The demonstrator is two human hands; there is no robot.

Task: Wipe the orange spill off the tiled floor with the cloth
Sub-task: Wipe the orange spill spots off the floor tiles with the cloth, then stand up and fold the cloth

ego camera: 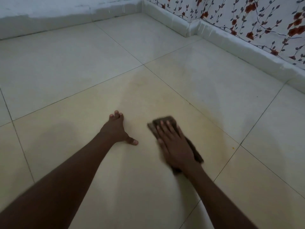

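Item 1, left hand (116,129): flat on the floor (69,66), fingers spread wide, thumb out to the right; holds nothing. It rests on the large cream tile in the middle of the floor, well left of the cloth.

Item 2, spill (212,129): a faint yellow-orange smear over the same tile, running from the tile's far corner down along its right edge. One small bright orange speck (233,148) lies by the grout line at that right edge.

Item 3, cloth (165,120): dark brown, folded flat, blurred. It lies on the tile under the right hand, its far end showing beyond the fingertips and a strip showing along the hand's right side, toward the wrist.

Item 4, right hand (175,144): palm down, fingers straight and close together, pressing on top of the cloth rather than closing around it. The smear's stronger part lies just right of hand and cloth.

Item 5, skirting (247,52): pale, along the floor's far and right edges.

Item 6, wallpaper (247,14): red flowers, dark leaves, above the right skirting.
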